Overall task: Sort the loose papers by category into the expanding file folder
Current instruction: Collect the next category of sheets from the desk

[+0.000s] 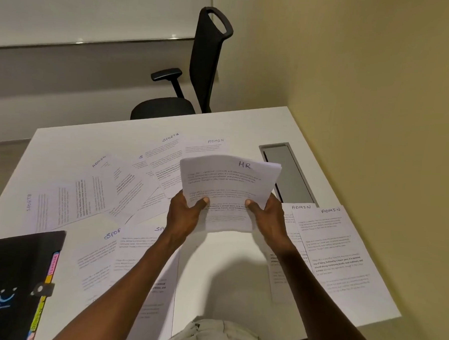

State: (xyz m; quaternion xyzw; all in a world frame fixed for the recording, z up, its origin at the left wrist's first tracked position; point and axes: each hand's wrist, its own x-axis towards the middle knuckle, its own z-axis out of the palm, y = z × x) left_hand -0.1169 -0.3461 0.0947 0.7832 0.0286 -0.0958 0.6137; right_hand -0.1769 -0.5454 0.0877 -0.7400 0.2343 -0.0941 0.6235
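From the head view, I hold a stack of papers (229, 185) headed "HR" up above the counter (238, 274), both grips clamped on its near edge. My left hand (187, 214) pinches the lower left part, thumb on top; my right hand (266, 216) pinches the lower right part the same way. The sheets curve upward and away from my thumbs. Loose papers (108, 189) marked "SPORTS" and "ADMIN" lie scattered on the counter beyond and to the left, and two "ADMIN" sheets (328, 248) overlap just right of my right wrist. The black expanding file folder (12, 275), with coloured tabs along its edge, lies at the near left corner, well apart from the stack.
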